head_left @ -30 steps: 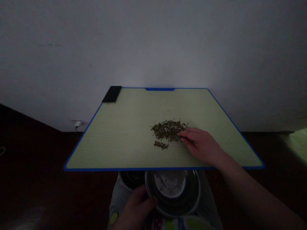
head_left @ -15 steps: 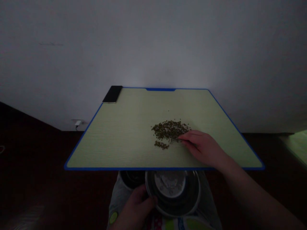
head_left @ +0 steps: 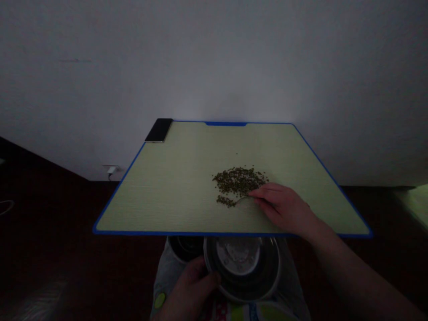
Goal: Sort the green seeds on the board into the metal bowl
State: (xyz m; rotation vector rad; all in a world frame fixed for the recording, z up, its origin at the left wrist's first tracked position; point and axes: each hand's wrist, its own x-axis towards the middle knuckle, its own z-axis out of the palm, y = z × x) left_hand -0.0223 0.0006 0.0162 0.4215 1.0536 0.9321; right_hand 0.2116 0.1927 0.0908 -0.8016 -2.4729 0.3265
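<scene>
Small greenish-brown seeds or beans (head_left: 239, 179) lie in a loose heap on the pale board. A smaller cluster (head_left: 225, 201) sits just in front of it. My right hand (head_left: 284, 207) is closed in a pinch on a thin metal utensil, apparently a spoon (head_left: 243, 199), whose far end reaches the small cluster; its shape is hard to make out in the dim light. Below the board's front edge, my left hand (head_left: 192, 287) grips the left rim of a round metal bowl (head_left: 272, 285) on my lap. What lies in the bowl is unclear.
The blue-edged tabletop (head_left: 150, 191) stands against a plain wall. A dark phone (head_left: 159, 130) lies at its far left corner. Beside the gripped bowl, a second dark metal bowl (head_left: 183, 249) is partly under the tabletop. A white plug (head_left: 112, 170) sits low on the wall.
The spoon now shows more clearly, its end by the small cluster of seeds. My right hand has barely shifted, and my left hand keeps hold of the bowl. The whole view has moved slightly.
</scene>
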